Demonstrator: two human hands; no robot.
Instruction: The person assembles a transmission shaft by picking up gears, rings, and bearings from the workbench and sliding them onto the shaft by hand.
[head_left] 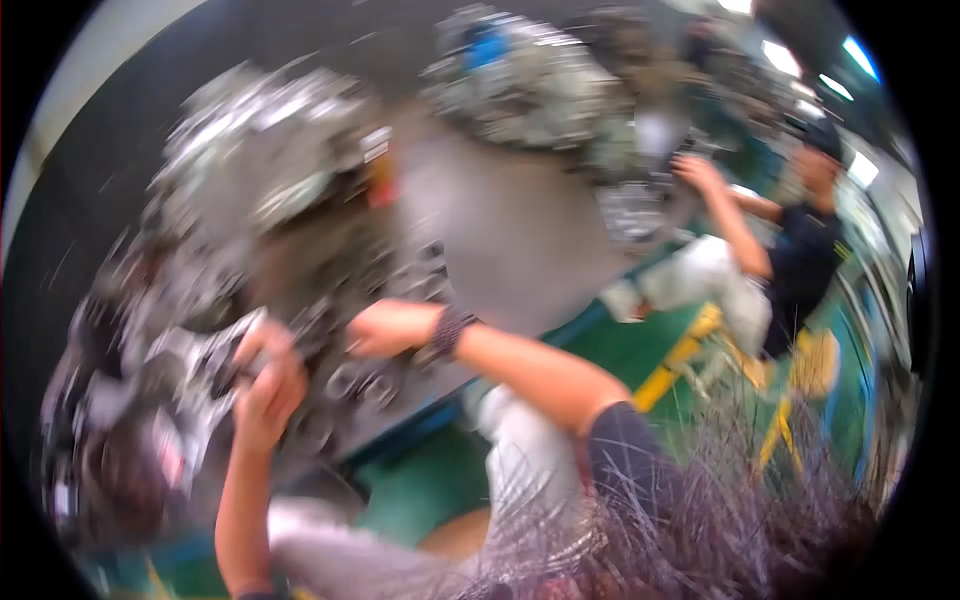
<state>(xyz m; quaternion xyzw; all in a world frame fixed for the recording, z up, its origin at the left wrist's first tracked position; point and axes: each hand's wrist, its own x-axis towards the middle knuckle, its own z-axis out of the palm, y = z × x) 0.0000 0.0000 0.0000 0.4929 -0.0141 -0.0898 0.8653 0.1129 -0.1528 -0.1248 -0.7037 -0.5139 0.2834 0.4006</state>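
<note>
The view is smeared by motion. My left hand (270, 390) is raised at the lower left, its fingers bent and apart, with nothing visible between them. Beside it lies a silvery metal casting (185, 350); I cannot tell whether the fingers touch it. My right hand (393, 328), with a dark braided band (446, 333) at the wrist, is closed with the knuckles up over the bench. Whatever it grips, if anything, is hidden. Below the two hands, several small ring-shaped metal parts (378, 388) rest on the workbench (520, 235).
A large heap of silvery metal parts (260, 150) stands at the far left, and another heap (530, 85) is at the back. On the right a co-worker (805, 235) sits at the same bench, hands at metal parts. Yellow stool legs (680, 355) stand on the green floor (630, 350).
</note>
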